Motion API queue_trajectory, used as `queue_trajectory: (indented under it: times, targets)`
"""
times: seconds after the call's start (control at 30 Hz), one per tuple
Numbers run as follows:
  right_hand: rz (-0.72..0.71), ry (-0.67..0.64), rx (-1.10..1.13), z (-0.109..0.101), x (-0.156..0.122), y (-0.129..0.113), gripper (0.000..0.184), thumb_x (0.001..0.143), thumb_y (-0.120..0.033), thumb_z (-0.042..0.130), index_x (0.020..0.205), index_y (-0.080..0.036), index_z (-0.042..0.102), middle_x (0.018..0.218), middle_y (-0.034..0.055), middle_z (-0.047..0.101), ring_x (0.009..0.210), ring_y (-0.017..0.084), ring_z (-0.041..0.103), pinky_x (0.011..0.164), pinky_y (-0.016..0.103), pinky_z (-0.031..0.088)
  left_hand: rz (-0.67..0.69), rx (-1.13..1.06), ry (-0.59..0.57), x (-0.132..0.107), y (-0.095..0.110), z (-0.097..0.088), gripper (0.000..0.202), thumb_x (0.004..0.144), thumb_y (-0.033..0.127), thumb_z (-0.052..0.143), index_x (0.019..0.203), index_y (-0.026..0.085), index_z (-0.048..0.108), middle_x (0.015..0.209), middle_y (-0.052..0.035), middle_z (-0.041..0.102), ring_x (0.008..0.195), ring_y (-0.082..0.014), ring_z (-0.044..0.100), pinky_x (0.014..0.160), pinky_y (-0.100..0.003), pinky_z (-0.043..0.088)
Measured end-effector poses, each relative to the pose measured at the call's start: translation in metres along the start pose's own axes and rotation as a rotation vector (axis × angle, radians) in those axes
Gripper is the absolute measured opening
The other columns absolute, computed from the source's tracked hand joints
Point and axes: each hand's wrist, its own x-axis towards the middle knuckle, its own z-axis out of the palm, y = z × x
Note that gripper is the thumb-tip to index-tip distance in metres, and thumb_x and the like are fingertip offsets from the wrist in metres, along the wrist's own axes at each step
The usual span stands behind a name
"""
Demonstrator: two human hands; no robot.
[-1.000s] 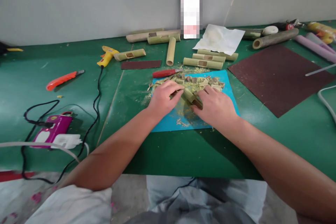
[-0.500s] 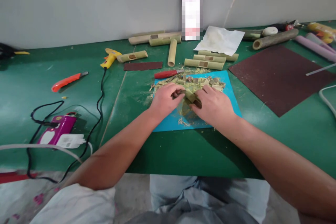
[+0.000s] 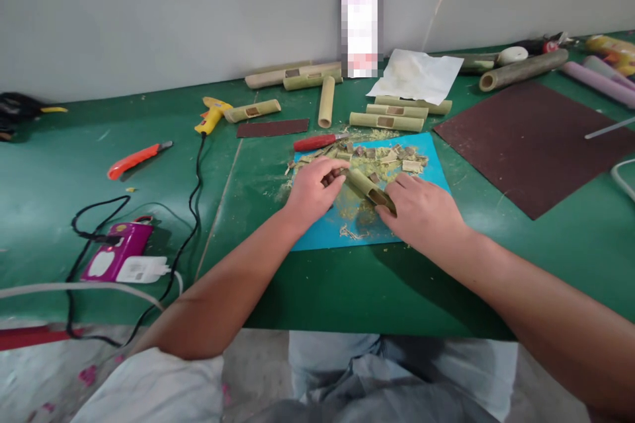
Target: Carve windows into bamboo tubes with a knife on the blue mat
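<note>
A green bamboo tube point(image 3: 366, 185) with a rectangular cut-out in its side lies slantwise above a blue mat point(image 3: 317, 238). My right hand point(image 3: 421, 208) grips its lower right end, with thumb and fingers closed around the tube beside the cut-out. At the upper left end is my left hand point(image 3: 317, 188), its fingers curled and the thumb drawn in. Something dark seems to sit between those fingers, but I cannot make it out. Bamboo chips point(image 3: 411, 166) and pale shavings cover the mat. A red-handled knife point(image 3: 315, 142) rests along the mat's back edge.
Several bamboo tubes point(image 3: 387, 121) lie behind the mat. At left are a yellow glue gun point(image 3: 211, 115), an orange utility knife point(image 3: 133, 160) and a purple power strip point(image 3: 119, 251) with loose cables. A dark brown sheet point(image 3: 530, 145) lies right; a phone point(image 3: 362, 30) leans against the wall.
My right hand has shifted right toward the tube's lower end, uncovering more of the tube and its cut-out. My left hand stays near the upper end. The view has shifted slightly.
</note>
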Motion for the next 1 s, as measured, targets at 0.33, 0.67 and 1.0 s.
queue_trajectory:
  times: [0.33, 0.67, 1.0]
  targets:
    - [-0.072, 0.04, 0.03, 0.006, 0.004, 0.009, 0.019, 0.088, -0.024, 0.062, 0.098, -0.012, 0.072, 0.096, 0.0148, 0.068, 0.095, 0.03, 0.06, 0.079, 0.039, 0.044, -0.183, -0.158, 0.047, -0.007, 0.008, -0.001, 0.013, 0.086, 0.02, 0.067, 0.096, 0.018, 0.075, 0.081, -0.0023, 0.075, 0.071, -0.0138, 0.068, 0.068, -0.025, 0.059]
    - [-0.141, 0.148, 0.261, 0.024, 0.018, 0.028, 0.021, 0.09, -0.024, 0.062, 0.106, -0.015, 0.072, 0.1, 0.0117, 0.068, 0.1, 0.027, 0.06, 0.087, 0.039, 0.047, -0.215, -0.132, 0.005, -0.008, 0.013, -0.006, 0.006, 0.084, 0.02, 0.068, 0.089, 0.018, 0.072, 0.072, -0.0001, 0.072, 0.062, -0.0113, 0.065, 0.06, -0.022, 0.055]
    - [-0.126, 0.148, 0.263, 0.025, 0.03, 0.01, 0.021, 0.086, -0.027, 0.063, 0.101, -0.015, 0.071, 0.102, 0.0135, 0.068, 0.101, 0.029, 0.059, 0.087, 0.04, 0.047, -0.191, -0.091, -0.043, -0.006, 0.011, -0.006, 0.007, 0.084, 0.022, 0.067, 0.088, 0.018, 0.072, 0.067, 0.0022, 0.067, 0.055, -0.0093, 0.057, 0.053, -0.02, 0.046]
